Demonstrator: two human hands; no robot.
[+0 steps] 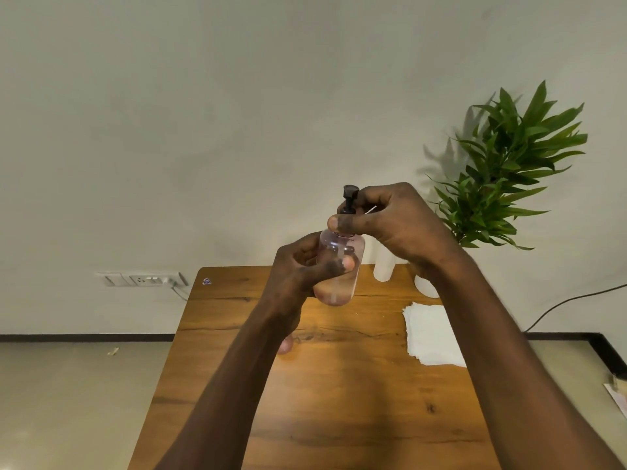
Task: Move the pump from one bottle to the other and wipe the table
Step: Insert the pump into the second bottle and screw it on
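Observation:
A clear pink bottle (339, 266) with some liquid at its bottom is held upright in the air above the wooden table (322, 385). My left hand (298, 269) wraps around its body. My right hand (390, 222) pinches the collar of the black pump (349, 198) at the bottle's neck; the pump's tube runs down inside the bottle. A white bottle (383, 262) stands at the table's far edge, partly hidden behind my right hand. A stack of white paper napkins (431, 334) lies on the table's right side.
A potted plant (505, 171) in a white pot stands at the table's far right corner. A small pink object (284, 346) on the table peeks out beside my left forearm. A wall socket (142, 279) and a cable are at left.

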